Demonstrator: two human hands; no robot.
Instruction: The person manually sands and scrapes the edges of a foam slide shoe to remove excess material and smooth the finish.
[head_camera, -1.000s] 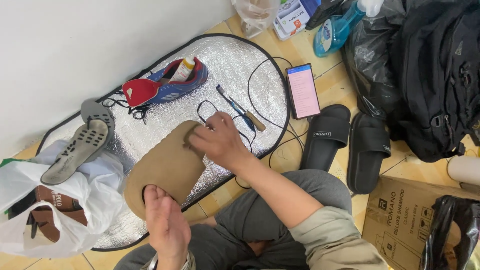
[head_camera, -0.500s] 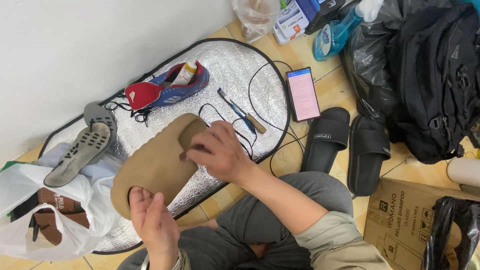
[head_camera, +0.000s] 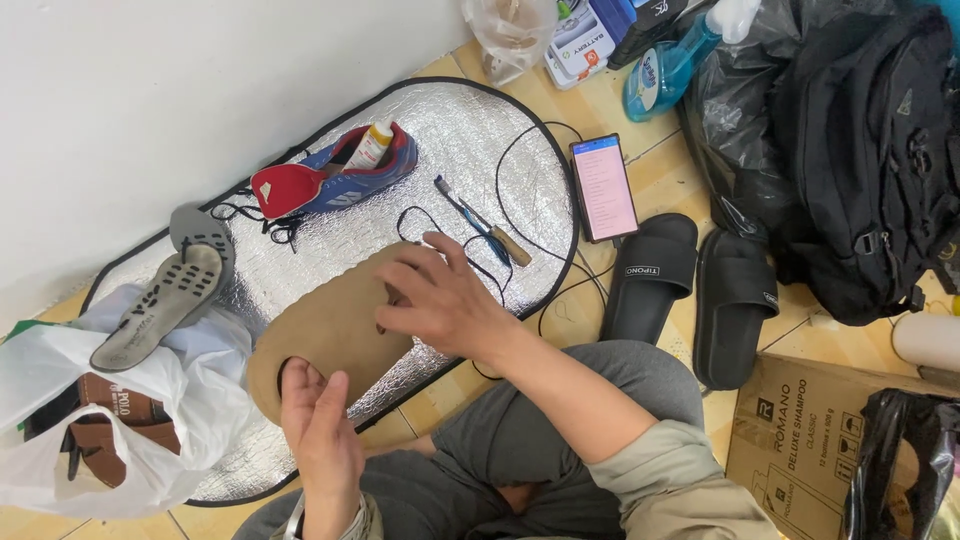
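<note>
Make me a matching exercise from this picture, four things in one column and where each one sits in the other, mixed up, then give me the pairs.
Things:
1. tan sole-shaped leather piece
2. small white glue bottle
3. smartphone with lit pink screen
4. grey shoe insole

Places:
A. resting on the white plastic bag
B. standing inside the blue and red sneaker
C. between the left hand and right hand
D. at the silver mat's right edge, beside the black slides

Pairs: 1-C, 2-B, 3-D, 4-A
</note>
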